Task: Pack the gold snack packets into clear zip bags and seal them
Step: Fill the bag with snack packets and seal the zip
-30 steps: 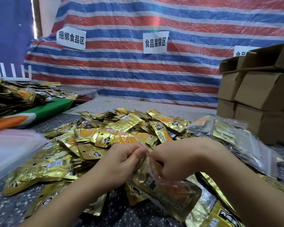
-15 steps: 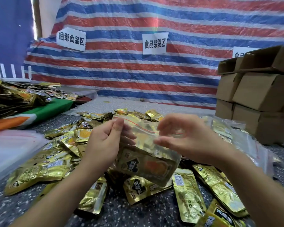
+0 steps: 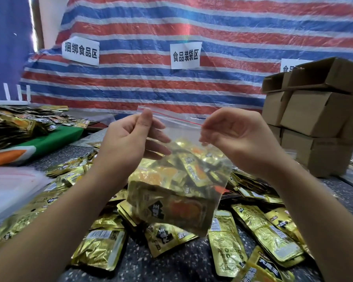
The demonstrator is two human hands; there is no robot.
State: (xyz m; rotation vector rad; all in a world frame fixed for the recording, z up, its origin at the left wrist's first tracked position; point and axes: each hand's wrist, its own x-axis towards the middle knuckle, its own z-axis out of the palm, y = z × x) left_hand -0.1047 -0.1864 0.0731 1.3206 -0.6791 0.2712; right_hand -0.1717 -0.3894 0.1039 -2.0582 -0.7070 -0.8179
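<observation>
Bag [image 3: 177,180]: hangs below both your grips; zip line runs left to right. Left hand [image 3: 130,139] pinches its left corner, right hand [image 3: 232,137] its right end.

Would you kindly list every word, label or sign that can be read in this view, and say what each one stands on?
"捆绑食品区": left white paper sign on the striped tarp.
"食品装袋区": middle white paper sign on the same tarp.
Third sign, at right: mostly hidden behind the cardboard boxes; only "食" shows.
Gold snack packets on the table: black logos, barcodes and small print, too blurred to read.
Packets in the clear zip bag: print blurred.
</observation>
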